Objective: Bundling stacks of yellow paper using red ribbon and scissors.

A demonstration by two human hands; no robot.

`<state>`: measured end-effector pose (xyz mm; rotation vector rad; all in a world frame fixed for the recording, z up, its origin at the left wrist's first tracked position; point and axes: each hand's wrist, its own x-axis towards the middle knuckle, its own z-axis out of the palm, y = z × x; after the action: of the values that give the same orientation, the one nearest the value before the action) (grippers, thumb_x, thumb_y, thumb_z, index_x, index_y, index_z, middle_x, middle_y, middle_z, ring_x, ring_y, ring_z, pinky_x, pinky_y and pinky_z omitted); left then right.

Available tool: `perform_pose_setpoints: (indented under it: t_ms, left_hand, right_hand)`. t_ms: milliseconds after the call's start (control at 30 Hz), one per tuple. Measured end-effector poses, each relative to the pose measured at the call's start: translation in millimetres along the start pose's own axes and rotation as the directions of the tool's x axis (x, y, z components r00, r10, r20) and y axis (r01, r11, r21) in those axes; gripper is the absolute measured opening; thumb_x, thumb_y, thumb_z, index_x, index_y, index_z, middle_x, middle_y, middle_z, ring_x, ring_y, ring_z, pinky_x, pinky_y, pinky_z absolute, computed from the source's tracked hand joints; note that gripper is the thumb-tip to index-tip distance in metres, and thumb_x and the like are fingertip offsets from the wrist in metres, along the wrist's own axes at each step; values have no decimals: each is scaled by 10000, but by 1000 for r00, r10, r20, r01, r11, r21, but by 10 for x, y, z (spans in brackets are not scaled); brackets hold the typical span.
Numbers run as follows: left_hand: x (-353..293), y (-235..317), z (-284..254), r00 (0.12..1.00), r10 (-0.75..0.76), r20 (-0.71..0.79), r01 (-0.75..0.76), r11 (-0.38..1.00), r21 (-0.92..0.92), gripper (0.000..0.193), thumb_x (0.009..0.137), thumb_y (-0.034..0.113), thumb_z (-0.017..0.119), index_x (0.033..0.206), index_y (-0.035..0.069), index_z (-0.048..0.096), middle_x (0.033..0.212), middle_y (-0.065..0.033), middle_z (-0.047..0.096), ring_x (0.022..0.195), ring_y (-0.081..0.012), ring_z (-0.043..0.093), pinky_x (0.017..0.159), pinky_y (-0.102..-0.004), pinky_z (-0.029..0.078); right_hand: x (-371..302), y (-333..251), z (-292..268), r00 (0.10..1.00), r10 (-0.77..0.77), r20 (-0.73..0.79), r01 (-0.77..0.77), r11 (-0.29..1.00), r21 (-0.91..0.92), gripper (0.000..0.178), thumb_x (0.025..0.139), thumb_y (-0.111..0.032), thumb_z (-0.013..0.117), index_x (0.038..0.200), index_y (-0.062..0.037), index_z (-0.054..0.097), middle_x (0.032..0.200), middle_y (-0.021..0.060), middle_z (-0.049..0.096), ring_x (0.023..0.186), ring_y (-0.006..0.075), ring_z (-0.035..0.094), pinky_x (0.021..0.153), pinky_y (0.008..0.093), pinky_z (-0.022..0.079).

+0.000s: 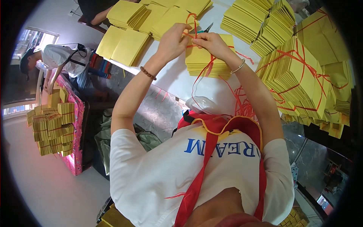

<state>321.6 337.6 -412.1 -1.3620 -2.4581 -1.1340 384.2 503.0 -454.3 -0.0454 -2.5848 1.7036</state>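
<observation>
A thick stack of yellow paper sheets or envelopes [200,68] lies on the white table [168,72] in front of me, with red plastic string [209,69] crossed around it. Over its top, my left hand [172,39] is closed in a pinch on the string, which rises in a loop beside the fingers. Close by on the right, my right hand [213,43] pinches the same string near the crossing. Just beyond my fingers lie small snips [208,28] with dark blades, their handles partly hidden. Loose string ends hang toward the table's near edge.
Untied yellow stacks [126,45] cover the far left of the table, and more [247,19] stand at the far right. Large tied bundles [298,75] are piled on the right. Tangled red string [244,106] hangs by my apron. Further left, a person [62,62] works at a pink-covered table [77,132] holding bundles.
</observation>
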Motion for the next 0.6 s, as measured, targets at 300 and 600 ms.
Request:
perform_pose_setpoints:
  t_ms: [300, 600]
  left_hand:
    - [52, -256, 283, 911, -158, 382, 314, 864, -393, 172, 803, 56, 506, 963, 8, 546, 813, -50, 585, 716, -110, 543, 653, -233, 437]
    - [29, -332, 254, 884, -295, 362, 456, 713, -533, 216, 755, 161, 617, 902, 4, 627, 750, -48, 596, 656, -107, 524, 613, -231, 423]
  right_hand:
    - [14, 47, -27, 996, -42, 76, 36, 996, 86, 267, 849, -261, 539, 806, -3, 592, 670, 8, 543, 636, 75, 474, 587, 219, 382]
    - [-6, 31, 10, 998, -58, -16, 59, 983, 175, 272, 881, -249, 506, 902, 14, 573, 772, 19, 523, 687, 72, 492, 655, 201, 401]
